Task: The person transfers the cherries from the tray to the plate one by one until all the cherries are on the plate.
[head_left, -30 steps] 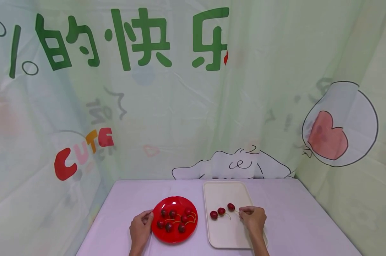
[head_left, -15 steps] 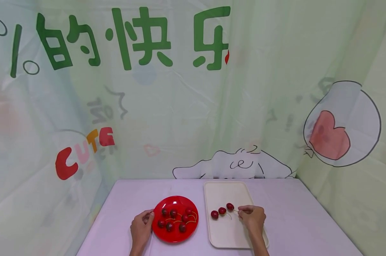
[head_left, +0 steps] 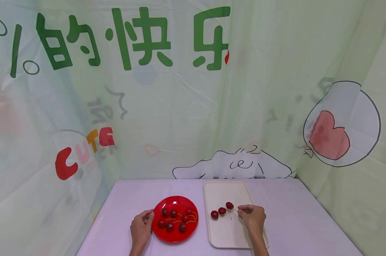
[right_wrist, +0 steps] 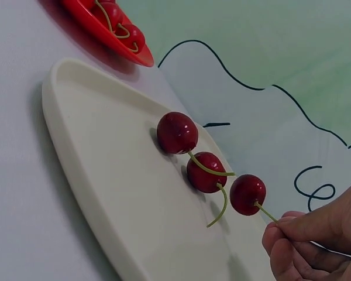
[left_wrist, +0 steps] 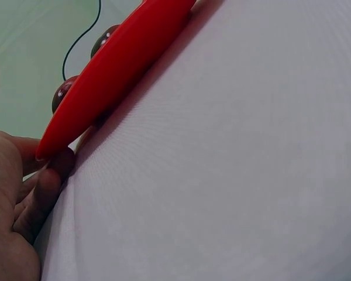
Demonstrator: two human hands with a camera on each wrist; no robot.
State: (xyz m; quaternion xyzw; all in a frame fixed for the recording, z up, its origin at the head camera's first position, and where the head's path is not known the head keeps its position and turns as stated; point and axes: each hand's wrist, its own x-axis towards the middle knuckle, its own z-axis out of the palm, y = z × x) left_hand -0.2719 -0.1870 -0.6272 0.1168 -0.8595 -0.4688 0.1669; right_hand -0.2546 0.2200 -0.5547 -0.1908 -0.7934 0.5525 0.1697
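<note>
My left hand (head_left: 141,227) pinches the left rim of a round red plate (head_left: 167,237), thumb on top and fingers beneath, as the left wrist view shows. Several dark red cherries with green stems lie on the plate. On the right, my right hand (head_left: 254,217) pinches the stem of a cherry (right_wrist: 248,195) between thumb and fingertips, over a cream tray (head_left: 228,238). Left of it, a second cherry (right_wrist: 206,172) and a third cherry (right_wrist: 177,133) lie on the tray in a slanting row.
Plate and tray stand side by side on a table with a pale lilac cloth (head_left: 295,220), a narrow gap between them. Behind and at both sides hangs a printed pale green curtain (head_left: 193,117). The tray has a low raised rim.
The pinched cherry has shifted very slightly left and up relative to the two others on the tray. My left hand and the plate keep their places.
</note>
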